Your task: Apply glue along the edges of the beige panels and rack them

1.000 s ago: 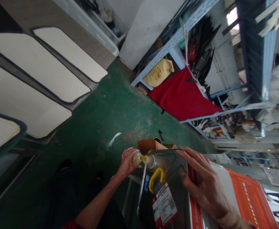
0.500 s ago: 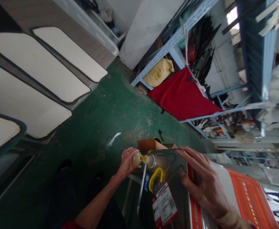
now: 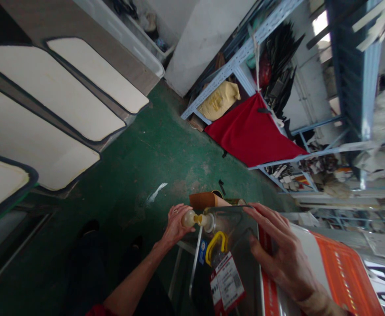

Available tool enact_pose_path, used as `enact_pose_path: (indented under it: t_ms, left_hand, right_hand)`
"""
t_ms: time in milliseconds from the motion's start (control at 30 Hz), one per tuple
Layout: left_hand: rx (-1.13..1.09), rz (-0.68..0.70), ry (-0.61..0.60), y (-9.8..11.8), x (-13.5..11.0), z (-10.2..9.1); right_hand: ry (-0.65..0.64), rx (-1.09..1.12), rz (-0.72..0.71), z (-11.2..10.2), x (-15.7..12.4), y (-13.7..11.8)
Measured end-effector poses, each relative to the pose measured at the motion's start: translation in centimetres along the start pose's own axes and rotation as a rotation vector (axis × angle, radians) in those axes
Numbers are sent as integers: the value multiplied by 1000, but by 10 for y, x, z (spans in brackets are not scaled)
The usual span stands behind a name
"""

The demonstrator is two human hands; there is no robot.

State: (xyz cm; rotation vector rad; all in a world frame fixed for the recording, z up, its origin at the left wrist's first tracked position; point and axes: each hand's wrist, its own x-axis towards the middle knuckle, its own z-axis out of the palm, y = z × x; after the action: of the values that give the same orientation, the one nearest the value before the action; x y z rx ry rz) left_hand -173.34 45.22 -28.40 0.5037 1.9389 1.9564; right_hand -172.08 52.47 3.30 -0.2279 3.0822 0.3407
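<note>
My left hand is closed around a small translucent bottle, its mouth held up to the spout of a large metal can. Yellowish liquid shows where the two mouths meet. The can lies on its side, its bare metal top facing my left hand and its orange-and-white wall running off to the right. My right hand grips the can's rim, fingers along the far edge and thumb against the top. On that top sit a yellow handle and a red-and-white label.
A brown cylinder stands just behind the can. Metal legs show under it. Blue shelving with a red cloth and a yellow sack is beyond the green floor. White panels are at left.
</note>
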Motion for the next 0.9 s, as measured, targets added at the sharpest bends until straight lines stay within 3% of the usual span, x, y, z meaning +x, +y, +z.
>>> enact_pose_path:
  t_ms: [900]
  left_hand:
    - [19,0,-17,2,0,-2]
  right_hand:
    - [2,-4,3,0,0,-1]
